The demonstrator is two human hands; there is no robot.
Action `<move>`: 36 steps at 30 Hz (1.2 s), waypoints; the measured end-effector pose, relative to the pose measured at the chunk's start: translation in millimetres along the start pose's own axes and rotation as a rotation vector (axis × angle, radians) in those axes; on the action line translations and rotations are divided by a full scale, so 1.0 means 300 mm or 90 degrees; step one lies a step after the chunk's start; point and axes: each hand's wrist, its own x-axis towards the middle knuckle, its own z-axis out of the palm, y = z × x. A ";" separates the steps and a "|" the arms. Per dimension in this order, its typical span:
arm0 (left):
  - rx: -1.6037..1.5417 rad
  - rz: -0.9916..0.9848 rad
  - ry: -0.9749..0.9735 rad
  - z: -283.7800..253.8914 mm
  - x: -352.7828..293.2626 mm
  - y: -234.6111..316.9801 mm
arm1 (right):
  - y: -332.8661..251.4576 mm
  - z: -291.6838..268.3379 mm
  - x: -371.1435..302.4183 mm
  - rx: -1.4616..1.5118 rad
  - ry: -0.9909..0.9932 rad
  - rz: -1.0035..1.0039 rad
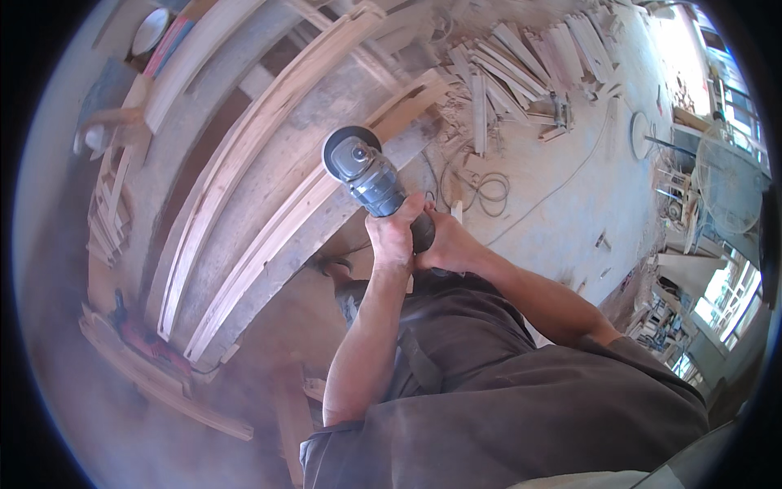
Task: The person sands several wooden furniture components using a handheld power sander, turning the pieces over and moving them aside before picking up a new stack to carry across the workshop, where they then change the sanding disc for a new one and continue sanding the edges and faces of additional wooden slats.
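Both hands grip an angle grinder (377, 184) with a dark body, a metal gear head and a round dark disc. My left hand (392, 235) is closed around the body behind the gear head. At the rear end, my right hand (445, 239) is closed on the grinder from the right side. The disc lies over the workbench, close to a long pale wooden strip (281, 224); whether it touches the wood I cannot tell. Farther left on the bench runs another long wooden piece (232, 143).
A grey workbench (273, 281) spans the left side. Scrap wood (521, 69) is heaped on the floor at the far right, near a coiled cable (489, 191). A red power tool (151, 342) lies at the lower left. A fan (727, 179) stands at the right. Haze blurs the lower left.
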 end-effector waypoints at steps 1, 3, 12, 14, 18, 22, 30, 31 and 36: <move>0.041 0.006 -0.013 0.034 0.021 -0.015 | 0.013 -0.030 -0.002 0.022 0.009 0.008; 0.122 0.020 -0.036 0.100 0.071 -0.054 | 0.019 -0.102 -0.020 0.034 0.046 -0.005; 0.205 0.006 -0.109 0.412 0.205 -0.088 | 0.119 -0.340 0.021 0.161 0.162 0.018; 0.220 -0.001 -0.097 0.422 0.210 -0.101 | 0.113 -0.338 0.011 0.173 0.154 0.006; 0.222 0.044 -0.061 0.318 0.158 -0.106 | 0.096 -0.278 -0.017 0.081 0.113 0.005; 0.183 0.052 -0.043 0.282 0.139 -0.160 | 0.104 -0.267 -0.033 0.063 0.100 -0.009; 0.279 -0.021 -0.099 0.472 0.197 -0.189 | 0.149 -0.404 -0.056 0.163 0.197 0.007; 0.290 -0.020 -0.094 0.473 0.195 -0.182 | 0.151 -0.407 -0.052 0.166 0.177 0.002; 0.209 0.040 -0.043 0.329 0.139 -0.185 | 0.102 -0.337 -0.055 0.074 0.074 0.019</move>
